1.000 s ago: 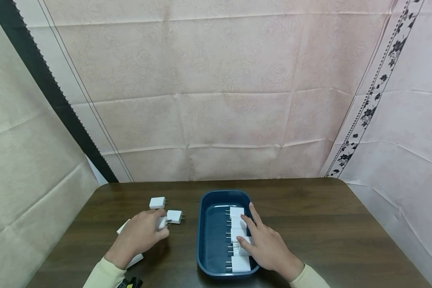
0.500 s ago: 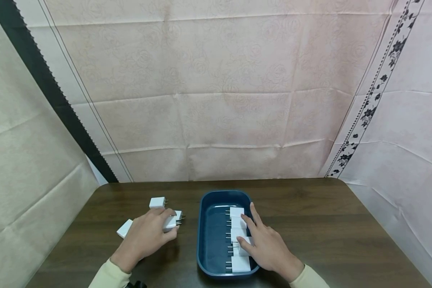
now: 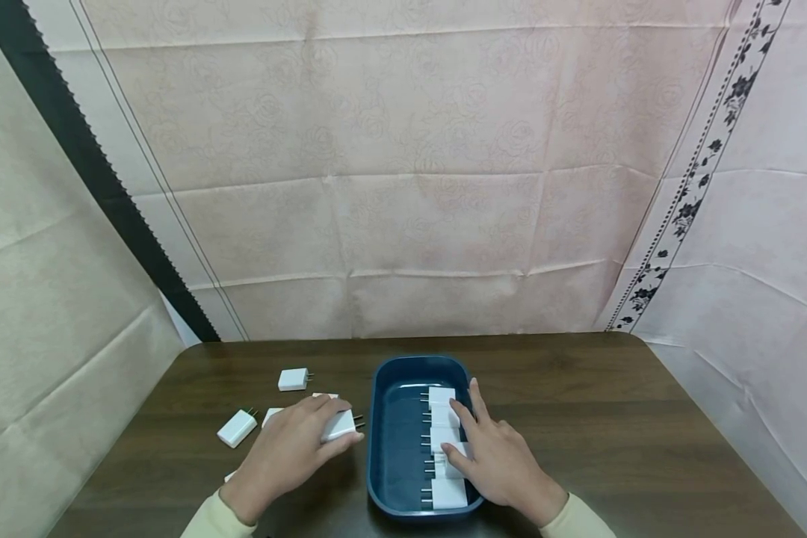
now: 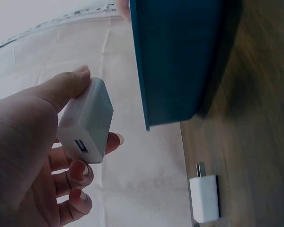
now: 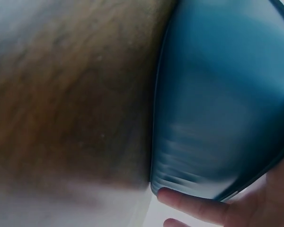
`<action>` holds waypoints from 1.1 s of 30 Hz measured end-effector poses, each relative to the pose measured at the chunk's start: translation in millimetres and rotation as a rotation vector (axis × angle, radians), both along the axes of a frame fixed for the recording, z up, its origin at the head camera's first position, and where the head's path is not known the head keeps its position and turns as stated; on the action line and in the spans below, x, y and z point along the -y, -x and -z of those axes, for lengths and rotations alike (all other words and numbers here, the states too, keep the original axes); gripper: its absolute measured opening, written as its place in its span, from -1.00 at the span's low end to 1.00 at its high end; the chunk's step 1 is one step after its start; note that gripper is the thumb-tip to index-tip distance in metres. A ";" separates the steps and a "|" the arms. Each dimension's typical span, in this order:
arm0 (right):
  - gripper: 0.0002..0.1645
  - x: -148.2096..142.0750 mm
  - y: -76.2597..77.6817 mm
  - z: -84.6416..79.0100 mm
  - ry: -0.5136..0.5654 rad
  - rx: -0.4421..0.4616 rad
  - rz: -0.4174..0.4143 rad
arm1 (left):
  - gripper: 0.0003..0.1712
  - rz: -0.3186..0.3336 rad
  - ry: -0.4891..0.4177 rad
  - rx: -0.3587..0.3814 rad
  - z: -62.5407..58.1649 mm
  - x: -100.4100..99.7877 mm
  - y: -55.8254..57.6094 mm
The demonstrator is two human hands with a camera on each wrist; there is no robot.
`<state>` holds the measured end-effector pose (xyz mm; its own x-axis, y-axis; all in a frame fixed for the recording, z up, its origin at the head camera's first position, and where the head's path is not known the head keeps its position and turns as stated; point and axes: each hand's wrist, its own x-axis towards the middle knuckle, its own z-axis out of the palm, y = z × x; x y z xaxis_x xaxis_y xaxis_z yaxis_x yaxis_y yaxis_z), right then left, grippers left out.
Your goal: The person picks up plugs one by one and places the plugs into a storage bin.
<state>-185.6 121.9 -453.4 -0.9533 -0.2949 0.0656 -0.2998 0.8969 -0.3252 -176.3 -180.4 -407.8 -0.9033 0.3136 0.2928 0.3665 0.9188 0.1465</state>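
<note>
My left hand (image 3: 292, 444) holds a white USB charger plug (image 3: 338, 426) between thumb and fingers, just left of the blue tray (image 3: 393, 448). Its two prongs point right, toward the tray. In the left wrist view the USB port of this charger plug (image 4: 92, 118) faces the camera. Inside the tray, a column of white charger plugs (image 3: 448, 493) lines the right side, prongs to the left. My right hand (image 3: 504, 463) grips the tray's right wall, its thumb and one finger reaching inside over the plugs. In the right wrist view another finger (image 5: 194, 204) lies against the outer wall.
On the brown wooden table (image 3: 578, 403), loose charger plugs lie left of the tray: one at the back (image 3: 293, 379), one farther left (image 3: 236, 429), and others partly hidden by my left hand. Pale patterned cloth (image 3: 437, 187) hangs behind and beside the table.
My left hand has moved right toward the tray with the charger plug, uncovering the loose plug at the far left. My right hand and the tray have stayed in place.
</note>
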 end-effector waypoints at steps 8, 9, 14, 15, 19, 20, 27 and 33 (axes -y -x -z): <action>-0.07 -0.3 -0.8 -0.5 -0.013 -0.020 -0.017 | -0.20 0.038 -0.007 0.052 -2.2 -11.5 -6.6; -0.07 -0.3 -1.0 -0.5 -0.013 -0.022 -0.018 | -0.16 0.048 -0.002 0.050 -2.2 -12.8 -7.2; -0.07 -0.6 -1.1 -0.3 -0.012 -0.022 -0.017 | -0.19 0.124 0.002 0.003 -1.4 -18.1 -9.6; -0.07 -0.7 -1.1 -0.2 -0.012 -0.021 -0.016 | -0.21 0.139 0.003 -0.008 -1.0 -18.8 -10.2; -0.08 -1.1 -0.9 0.3 -0.009 -0.016 -0.007 | -0.27 0.199 -0.012 -0.023 0.7 -20.7 -11.9; -0.08 -1.1 -0.9 0.4 -0.008 -0.016 -0.006 | -0.27 0.209 -0.014 -0.017 1.2 -21.2 -12.2; -0.09 -1.0 -1.5 1.1 0.004 -0.013 -0.003 | -0.25 0.244 -0.036 0.058 3.8 -26.3 -14.0; -0.09 -1.0 -1.5 1.7 0.013 -0.014 0.000 | -0.30 0.257 -0.040 0.086 5.7 -28.3 -15.8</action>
<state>-184.2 122.9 -455.1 -0.9522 -0.2943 0.0826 -0.3047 0.8926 -0.3322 -160.5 -152.1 -413.5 -0.8178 0.5253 0.2350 0.5713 0.7902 0.2217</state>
